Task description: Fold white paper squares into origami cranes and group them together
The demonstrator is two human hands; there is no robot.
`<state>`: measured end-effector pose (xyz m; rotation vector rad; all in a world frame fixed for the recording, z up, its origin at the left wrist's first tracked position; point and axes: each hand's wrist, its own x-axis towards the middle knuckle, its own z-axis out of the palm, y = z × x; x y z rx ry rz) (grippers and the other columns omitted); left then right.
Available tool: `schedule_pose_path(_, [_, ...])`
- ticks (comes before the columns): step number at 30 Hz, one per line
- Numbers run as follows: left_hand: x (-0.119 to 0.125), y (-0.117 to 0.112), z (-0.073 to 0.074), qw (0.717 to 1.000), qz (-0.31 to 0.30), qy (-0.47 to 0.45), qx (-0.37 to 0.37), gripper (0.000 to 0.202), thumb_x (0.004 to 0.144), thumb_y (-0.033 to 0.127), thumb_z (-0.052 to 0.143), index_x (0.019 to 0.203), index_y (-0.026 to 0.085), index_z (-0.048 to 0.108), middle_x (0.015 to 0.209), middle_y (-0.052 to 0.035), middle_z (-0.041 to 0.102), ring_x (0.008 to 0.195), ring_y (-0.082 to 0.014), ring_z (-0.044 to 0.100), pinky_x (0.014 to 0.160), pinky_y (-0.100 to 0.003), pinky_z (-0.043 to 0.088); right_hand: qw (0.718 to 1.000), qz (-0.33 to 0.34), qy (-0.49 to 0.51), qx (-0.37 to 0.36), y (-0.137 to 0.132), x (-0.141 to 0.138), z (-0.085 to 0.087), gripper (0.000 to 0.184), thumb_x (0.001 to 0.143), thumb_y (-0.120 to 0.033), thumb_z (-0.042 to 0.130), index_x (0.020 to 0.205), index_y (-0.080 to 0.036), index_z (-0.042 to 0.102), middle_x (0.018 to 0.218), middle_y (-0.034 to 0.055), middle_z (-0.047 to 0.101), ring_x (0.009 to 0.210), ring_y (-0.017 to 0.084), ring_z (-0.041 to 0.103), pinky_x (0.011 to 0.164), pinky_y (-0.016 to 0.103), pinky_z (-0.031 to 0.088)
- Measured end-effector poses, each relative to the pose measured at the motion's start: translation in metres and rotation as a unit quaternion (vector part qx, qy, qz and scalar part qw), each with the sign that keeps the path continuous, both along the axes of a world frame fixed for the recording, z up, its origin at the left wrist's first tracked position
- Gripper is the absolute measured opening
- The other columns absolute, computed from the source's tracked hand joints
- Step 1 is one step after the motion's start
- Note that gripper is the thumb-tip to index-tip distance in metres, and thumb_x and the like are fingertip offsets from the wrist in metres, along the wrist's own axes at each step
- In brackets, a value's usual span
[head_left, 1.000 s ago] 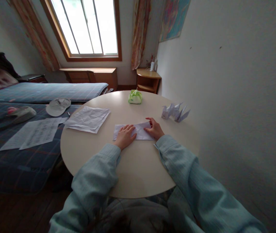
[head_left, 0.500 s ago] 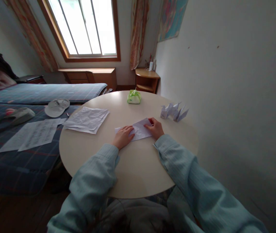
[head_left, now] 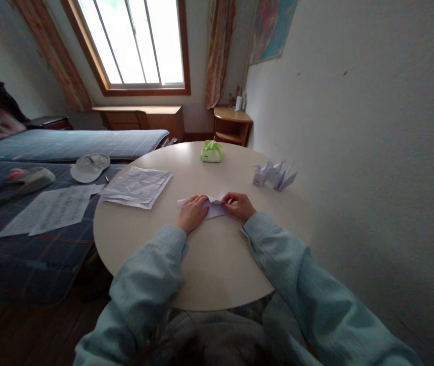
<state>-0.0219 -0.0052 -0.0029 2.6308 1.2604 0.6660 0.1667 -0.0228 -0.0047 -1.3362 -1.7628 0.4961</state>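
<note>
A white sheet of paper [head_left: 217,209], partly folded, lies on the round table in front of me. My left hand [head_left: 193,213] rests over its left part, fingers together and thumb toward the middle, holding it down. At the right end, my right hand [head_left: 239,206] pinches the paper's edge between thumb and fingers and turns it inward. Both hands cover parts of the sheet, so its full outline is hidden. Beyond my right hand stand several folded paper figures [head_left: 273,175] close together.
A stack of creased paper [head_left: 136,187] lies at the round table's [head_left: 217,284] left edge. Toward the back sits a green tissue pack [head_left: 211,151]. Left of the table, a bed [head_left: 49,254] bears printed sheets [head_left: 54,208] and a pale cap [head_left: 90,168]. A wall [head_left: 373,152] rises on the right.
My right hand has moved left, bringing the paper's right end inward, so the sheet looks shorter and folded over. The left hand has stayed nearly in place.
</note>
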Motion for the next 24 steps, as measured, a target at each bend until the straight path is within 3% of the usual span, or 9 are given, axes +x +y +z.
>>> schedule_pose_path(7, [0.0013,0.0041,-0.0052,1.000,0.028,0.003,-0.010,0.033,0.079,0.025,0.042,0.110,0.014,0.046,0.110,-0.0097,0.055,0.106,-0.0202,0.047,0.094,-0.034,0.036,0.998,0.053,-0.028,-0.023,0.0006,0.0023,-0.0011,0.022,0.068,-0.034,0.057,0.063,-0.014,0.064,0.058,-0.0001,0.060,0.050,0.006,0.046,0.049,0.018,0.036])
schedule_pose_path(10, [0.0009,0.0063,-0.0076,1.000,0.018,0.004,-0.007,0.037,0.079,0.024,0.042,0.116,0.017,0.045,0.115,-0.0088,0.051,0.107,-0.0198,0.047,0.094,-0.035,0.036,0.997,0.070,-0.036,-0.026,0.0015,0.0036,-0.0014,0.025,0.071,-0.035,0.055,0.063,-0.013,0.065,0.063,0.0019,0.062,0.050,0.006,0.046,0.049,0.018,0.036])
schedule_pose_path(14, [-0.0002,0.0057,-0.0075,1.000,-0.002,0.018,-0.002,0.034,0.083,0.031,0.037,0.113,0.024,0.051,0.121,-0.0061,0.047,0.112,-0.0211,0.043,0.097,-0.038,0.033,0.996,0.074,-0.049,-0.023,0.0012,0.0035,-0.0013,0.019,0.069,-0.030,0.057,0.065,-0.013,0.065,0.066,0.0023,0.062,0.052,0.006,0.047,0.051,0.019,0.038])
schedule_pose_path(18, [-0.0008,0.0031,-0.0053,1.000,-0.009,0.015,-0.008,0.042,0.080,0.046,0.041,0.112,0.023,0.053,0.122,-0.0069,0.048,0.114,-0.0230,0.041,0.098,-0.039,0.032,0.995,0.081,-0.061,-0.015,0.0004,0.0023,-0.0002,0.012,0.065,-0.025,0.062,0.069,-0.015,0.065,0.067,0.0018,0.062,0.058,0.008,0.052,0.055,0.019,0.040])
schedule_pose_path(24, [-0.0014,0.0028,-0.0037,1.000,-0.018,0.011,-0.017,0.047,0.076,0.049,0.046,0.114,0.023,0.052,0.124,-0.0073,0.047,0.115,-0.0232,0.040,0.099,-0.040,0.032,0.994,0.076,-0.079,0.003,0.0006,0.0008,-0.0012,0.009,0.063,-0.021,0.064,0.070,-0.015,0.064,0.066,0.0004,0.060,0.059,0.008,0.053,0.056,0.020,0.041])
